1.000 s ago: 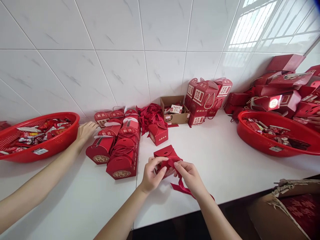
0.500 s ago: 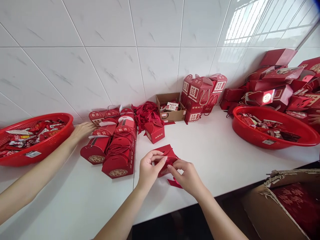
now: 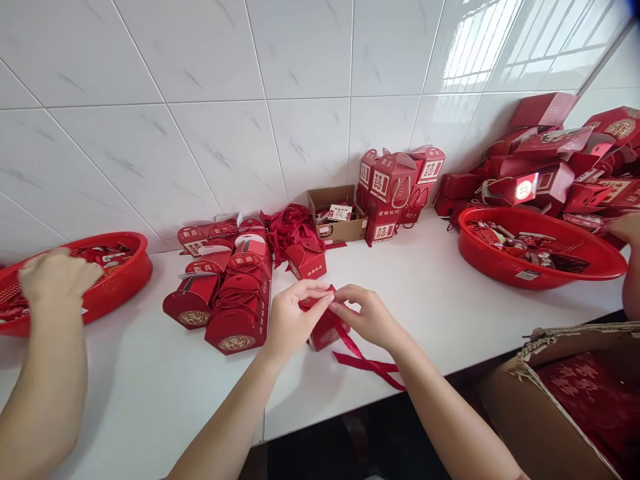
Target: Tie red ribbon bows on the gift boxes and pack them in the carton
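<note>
A small red box (image 3: pixel 326 333) stands on the white counter near its front edge, its top partly hidden by my fingers. My left hand (image 3: pixel 299 317) is closed in a pinch on the box's top from the left. From the right, my right hand (image 3: pixel 363 312) pinches at the same spot, its fingertips meeting those of the left. A dark red ribbon (image 3: pixel 367 363) runs down from the box's top, its loose ends lying on the counter to the right. Whether the fingertips grip ribbon or flap is hard to tell. Behind stands another red box (image 3: pixel 306 260).
Red boxes (image 3: pixel 237 327) stand in rows at left, beside a ribbon pile (image 3: pixel 293 227) and a carton (image 3: pixel 340 230). Red baskets (image 3: pixel 120 287) (image 3: pixel 535 277) hold packets. Another person's hand (image 3: pixel 60 277) is over the left basket; one (image 3: pixel 627 230) shows at far right.
My hands have come together at the top of the box, and more ribbon now trails to the right. The other person's hand at left has moved from the boxes to the basket.
</note>
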Demonstrator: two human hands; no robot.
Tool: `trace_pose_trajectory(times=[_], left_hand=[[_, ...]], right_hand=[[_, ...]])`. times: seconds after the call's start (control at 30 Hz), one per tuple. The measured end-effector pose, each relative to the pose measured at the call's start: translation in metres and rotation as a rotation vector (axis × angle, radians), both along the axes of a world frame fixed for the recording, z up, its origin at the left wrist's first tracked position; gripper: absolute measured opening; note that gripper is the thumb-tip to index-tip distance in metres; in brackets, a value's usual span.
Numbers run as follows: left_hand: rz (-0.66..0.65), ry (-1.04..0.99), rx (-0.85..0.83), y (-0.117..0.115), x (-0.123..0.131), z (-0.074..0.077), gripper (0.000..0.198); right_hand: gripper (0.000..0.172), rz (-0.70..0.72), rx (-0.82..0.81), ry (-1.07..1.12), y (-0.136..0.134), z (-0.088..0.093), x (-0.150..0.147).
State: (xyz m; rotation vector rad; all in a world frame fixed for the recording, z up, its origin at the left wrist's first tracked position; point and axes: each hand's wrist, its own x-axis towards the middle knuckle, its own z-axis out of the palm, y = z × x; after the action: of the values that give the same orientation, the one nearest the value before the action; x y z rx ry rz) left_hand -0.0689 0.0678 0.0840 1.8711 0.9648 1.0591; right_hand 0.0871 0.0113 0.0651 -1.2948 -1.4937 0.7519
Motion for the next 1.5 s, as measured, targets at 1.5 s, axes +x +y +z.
trace_pose_trajectory(times=[1.5], left_hand=[[0.049,0.066,-0.116,-0.001,-0.037,-0.067,0.029]], right_hand=[[0.032,0.248,-0.568,-0.284,0.061,0.018,-0.008]])
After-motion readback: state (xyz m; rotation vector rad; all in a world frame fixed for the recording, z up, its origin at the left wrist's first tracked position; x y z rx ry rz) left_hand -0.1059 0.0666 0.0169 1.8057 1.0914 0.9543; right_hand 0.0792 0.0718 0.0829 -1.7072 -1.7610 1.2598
